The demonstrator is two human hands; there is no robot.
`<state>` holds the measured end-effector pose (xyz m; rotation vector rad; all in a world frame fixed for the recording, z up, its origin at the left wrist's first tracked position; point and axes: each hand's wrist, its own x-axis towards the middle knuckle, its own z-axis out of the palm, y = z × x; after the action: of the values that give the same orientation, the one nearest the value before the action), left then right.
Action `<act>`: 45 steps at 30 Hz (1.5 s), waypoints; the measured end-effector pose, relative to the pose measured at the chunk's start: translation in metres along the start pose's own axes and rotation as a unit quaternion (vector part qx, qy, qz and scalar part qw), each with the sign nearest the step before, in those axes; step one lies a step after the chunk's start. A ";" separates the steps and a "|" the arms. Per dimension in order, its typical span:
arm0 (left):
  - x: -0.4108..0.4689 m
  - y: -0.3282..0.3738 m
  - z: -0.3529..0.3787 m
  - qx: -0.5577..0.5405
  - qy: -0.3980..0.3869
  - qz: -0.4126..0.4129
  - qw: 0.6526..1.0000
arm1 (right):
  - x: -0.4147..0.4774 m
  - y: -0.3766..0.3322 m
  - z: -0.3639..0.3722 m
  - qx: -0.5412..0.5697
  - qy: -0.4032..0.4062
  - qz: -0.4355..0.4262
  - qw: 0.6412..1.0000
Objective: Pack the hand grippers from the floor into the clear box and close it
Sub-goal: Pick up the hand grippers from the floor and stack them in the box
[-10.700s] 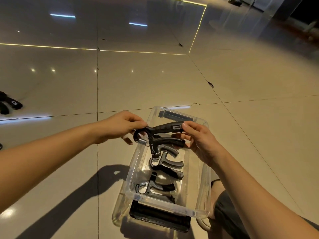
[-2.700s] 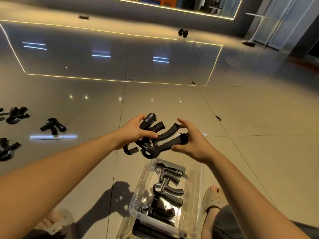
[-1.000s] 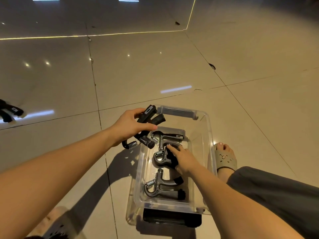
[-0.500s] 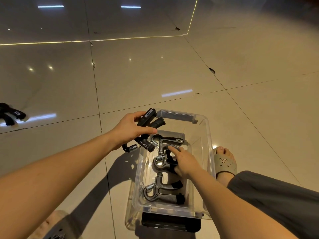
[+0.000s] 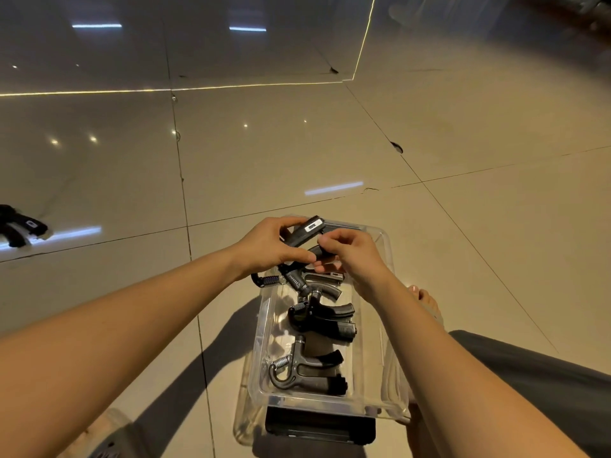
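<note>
The clear box (image 5: pixel 390 358) stands open on the tiled floor in front of me. Three black hand grippers lie inside: one at the near end (image 5: pixel 307 375), one in the middle (image 5: pixel 325 317), one further back (image 5: pixel 325 285). Over the box's far left corner my left hand (image 5: pixel 269 247) grips another black hand gripper (image 5: pixel 302 236) by its handles, its spring hanging outside the left wall. My right hand (image 5: pixel 352 256) pinches the lower handle of that same gripper from the right.
One more black hand gripper (image 5: pixel 21 226) lies on the floor at the far left. The box sits on a black latch or lid part (image 5: pixel 319 428) at its near end. My sandalled foot (image 5: pixel 426 300) rests right of the box; my knee is beside it.
My right hand has left the grippers inside the box and risen to the gripper that my left hand holds. That gripper has shifted slightly right, over the box's far end.
</note>
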<state>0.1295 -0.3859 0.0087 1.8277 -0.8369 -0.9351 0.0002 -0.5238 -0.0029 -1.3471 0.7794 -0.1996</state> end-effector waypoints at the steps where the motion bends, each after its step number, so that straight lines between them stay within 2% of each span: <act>1: 0.002 0.000 -0.004 -0.010 0.000 -0.022 1.000 | 0.002 0.001 -0.004 0.013 0.018 -0.003 1.000; 5: 0.006 -0.012 -0.021 -0.082 0.014 -0.116 0.990 | 0.006 0.004 -0.019 0.102 0.097 -0.004 0.990; 8: 0.006 -0.021 -0.019 -0.126 0.038 -0.124 0.984 | 0.006 0.008 -0.021 0.079 0.112 -0.003 0.991; 10: 0.009 -0.022 -0.012 -0.116 0.055 -0.112 0.985 | 0.009 0.013 -0.024 -0.080 0.135 -0.043 0.987; 11: 0.012 -0.022 -0.009 -0.095 0.059 -0.104 0.988 | 0.010 0.016 -0.026 -0.190 0.136 -0.076 0.969; 13: 0.016 -0.020 -0.005 -0.051 0.063 -0.091 0.992 | 0.011 0.021 -0.029 -0.362 0.089 -0.137 0.918; 16: 0.023 -0.016 0.001 -0.022 0.071 -0.087 0.993 | 0.015 0.028 -0.029 -0.504 0.006 -0.187 0.843; 18: 0.028 -0.013 0.003 -0.006 0.069 -0.091 0.993 | 0.020 0.030 -0.031 -0.566 -0.003 -0.204 0.799; 20: 0.032 -0.010 0.002 0.013 0.057 -0.094 0.994 | 0.023 0.031 -0.033 -0.587 0.004 -0.219 0.779; 23: 0.038 -0.007 -0.001 0.063 0.069 -0.063 0.994 | 0.027 0.035 -0.034 -0.553 0.017 -0.217 0.805; 26: 0.041 -0.014 -0.006 0.111 0.186 -0.006 0.976 | 0.035 0.044 -0.032 -0.533 0.030 -0.217 0.818; 28: 0.037 -0.025 -0.008 0.088 0.238 -0.013 0.967 | 0.039 0.051 -0.031 -0.542 0.025 -0.219 0.811; 33: 0.015 -0.049 0.012 -0.116 0.148 -0.074 0.979 | 0.056 0.072 -0.027 -0.544 0.014 -0.178 0.820; 38: 0.008 -0.061 0.032 -0.154 0.132 -0.066 0.977 | 0.068 0.095 -0.031 -0.584 -0.020 -0.144 0.799; 41: 0.008 -0.061 0.036 -0.172 0.138 -0.062 0.973 | 0.072 0.108 -0.032 -0.602 -0.012 -0.134 0.787; 45: 0.007 -0.060 0.036 -0.180 0.145 -0.055 0.971 | 0.076 0.122 -0.025 -0.600 -0.001 -0.137 0.788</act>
<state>0.1115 -0.3840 -0.0594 1.6493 -0.3613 -0.8022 0.0048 -0.5555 -0.1456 -2.6838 0.6971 0.1226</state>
